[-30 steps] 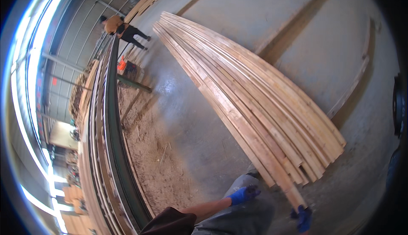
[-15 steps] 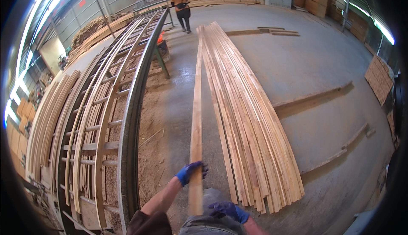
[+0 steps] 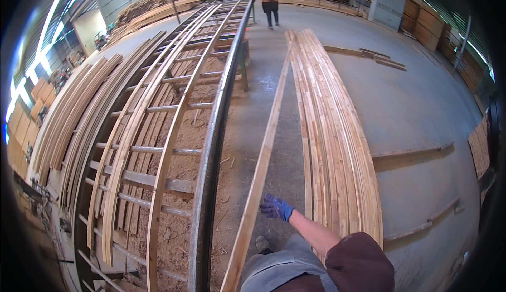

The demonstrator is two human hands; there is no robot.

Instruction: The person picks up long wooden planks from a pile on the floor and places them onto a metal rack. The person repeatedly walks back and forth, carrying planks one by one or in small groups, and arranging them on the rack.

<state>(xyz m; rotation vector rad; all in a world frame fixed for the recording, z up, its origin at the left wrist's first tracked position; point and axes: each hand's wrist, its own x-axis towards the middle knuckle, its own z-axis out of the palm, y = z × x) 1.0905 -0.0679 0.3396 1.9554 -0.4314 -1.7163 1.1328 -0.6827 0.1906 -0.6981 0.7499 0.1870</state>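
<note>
Grey floor (image 3: 432, 102) underlies one long board (image 3: 258, 178) slanting away rightward.

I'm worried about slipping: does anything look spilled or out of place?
Yes: loose sawdust lies under the roller rack and spills past its right side onto the floor, near the slanting board. It stands out against the cleaner floor farther right.

plank (image 3: 256, 186): pale tan | glove (image 3: 278, 208): blue | sleeve (image 3: 361, 264): dark brown | sawdust (image 3: 187, 166): brown | floor (image 3: 416, 118): grey
</note>
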